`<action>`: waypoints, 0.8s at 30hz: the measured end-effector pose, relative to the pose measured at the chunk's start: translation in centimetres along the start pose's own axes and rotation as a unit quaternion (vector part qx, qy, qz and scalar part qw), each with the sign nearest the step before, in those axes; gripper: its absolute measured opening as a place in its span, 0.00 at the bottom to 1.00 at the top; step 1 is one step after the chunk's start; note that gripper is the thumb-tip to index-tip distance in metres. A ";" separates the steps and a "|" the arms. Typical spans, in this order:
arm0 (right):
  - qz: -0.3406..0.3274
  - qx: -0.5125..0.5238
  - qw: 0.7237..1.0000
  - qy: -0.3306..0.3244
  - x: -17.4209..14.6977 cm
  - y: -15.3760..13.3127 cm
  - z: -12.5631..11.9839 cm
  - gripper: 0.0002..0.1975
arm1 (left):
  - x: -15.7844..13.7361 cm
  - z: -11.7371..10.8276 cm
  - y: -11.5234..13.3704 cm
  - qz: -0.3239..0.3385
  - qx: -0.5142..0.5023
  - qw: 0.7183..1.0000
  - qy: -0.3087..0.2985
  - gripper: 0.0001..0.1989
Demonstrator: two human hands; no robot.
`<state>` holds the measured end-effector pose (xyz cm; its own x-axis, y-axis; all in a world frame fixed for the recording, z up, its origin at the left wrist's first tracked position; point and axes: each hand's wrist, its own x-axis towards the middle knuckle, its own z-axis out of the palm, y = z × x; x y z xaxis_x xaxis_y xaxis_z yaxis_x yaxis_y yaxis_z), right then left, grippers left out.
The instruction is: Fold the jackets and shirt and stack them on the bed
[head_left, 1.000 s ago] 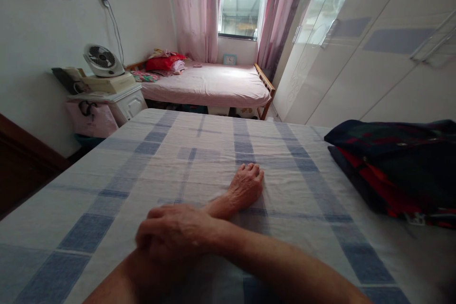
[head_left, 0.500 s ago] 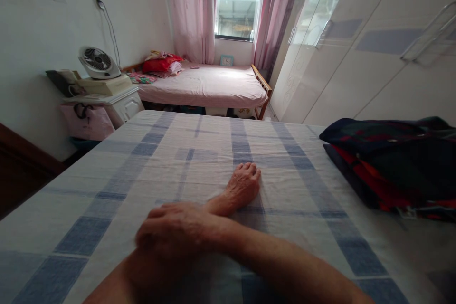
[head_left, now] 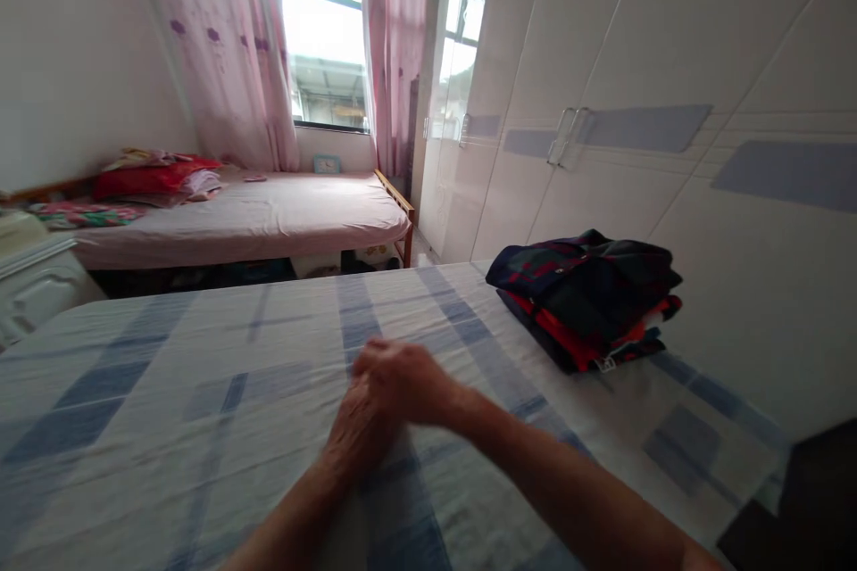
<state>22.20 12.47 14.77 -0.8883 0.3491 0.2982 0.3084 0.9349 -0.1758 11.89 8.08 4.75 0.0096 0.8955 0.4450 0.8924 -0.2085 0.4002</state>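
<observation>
My left hand [head_left: 361,417] reaches in from the lower left, low over the blue-and-white checked bedsheet [head_left: 281,428]. Its fingers are hidden beneath my right hand [head_left: 410,382], so I cannot see how they lie. Coming from the lower right, my right hand rests across the back of the left with its fingers bent over and wrapped round it. Some motion blur softens both hands. To their right, a stack of folded dark plaid and red clothes [head_left: 586,285] lies on the same bed.
White wardrobe doors [head_left: 603,36] with metal handles run along the right side. Beyond the bed stand a second bed with a pink sheet [head_left: 295,210], a red bundle [head_left: 153,178] and a small clock [head_left: 327,164]. A white cabinet [head_left: 44,285] is at far left.
My right hand has slid from the left forearm up to the back of the left hand, covering its fingers. The view has turned to the right.
</observation>
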 end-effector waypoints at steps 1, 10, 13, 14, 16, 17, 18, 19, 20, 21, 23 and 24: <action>0.050 -0.014 0.998 0.041 -0.5 2.9 -2.1 0.13 | -0.1 0.0 -0.1 0.012 0.008 1.000 -0.006 0.16; 0.602 -0.169 0.723 0.295 -12.1 22.1 -15.0 0.26 | -0.6 0.4 -0.8 0.053 0.108 0.992 -0.040 0.17; 0.592 -0.152 0.742 0.275 -14.4 23.0 -13.5 0.22 | -0.5 0.4 -0.7 0.055 0.113 0.991 -0.050 0.18; 0.587 -0.152 0.744 0.279 -14.7 23.0 -12.9 0.22 | -0.5 0.4 -0.7 0.054 0.114 0.991 -0.051 0.18; 0.580 -0.154 0.743 0.296 -14.7 22.6 -11.9 0.22 | -0.5 0.4 -0.8 0.055 0.115 0.991 -0.050 0.18; 0.570 -0.149 0.746 0.311 -14.4 22.1 -11.5 0.22 | -0.5 0.4 -0.8 0.055 0.115 0.991 -0.047 0.18; 0.548 -0.133 0.756 0.332 -14.0 21.4 -11.2 0.22 | -0.5 0.5 -0.9 0.055 0.113 0.991 -0.043 0.18; 0.515 -0.102 0.773 0.355 -13.3 20.4 -10.7 0.22 | -0.5 0.5 -1.0 0.056 0.109 0.992 -0.039 0.18; 0.473 -0.052 0.795 0.376 -12.5 19.1 -10.2 0.22 | -0.5 0.6 -1.1 0.057 0.103 0.992 -0.034 0.18; 0.418 0.013 0.820 0.392 -11.4 17.6 -9.6 0.21 | -0.5 0.6 -1.2 0.059 0.094 0.993 -0.029 0.18; 0.337 0.182 0.848 0.366 -9.0 13.7 -8.1 0.21 | -0.5 0.4 -1.2 0.061 0.054 0.997 -0.013 0.19; 0.305 0.244 0.853 0.346 -7.7 11.6 -7.2 0.21 | -0.6 0.3 -1.1 0.061 0.023 0.998 0.000 0.19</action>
<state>35.06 21.05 17.24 -0.1475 0.8738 0.4633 0.3130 0.4856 -0.8162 11.08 7.93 3.82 0.1204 0.8643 0.4883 0.9042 -0.2986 0.3055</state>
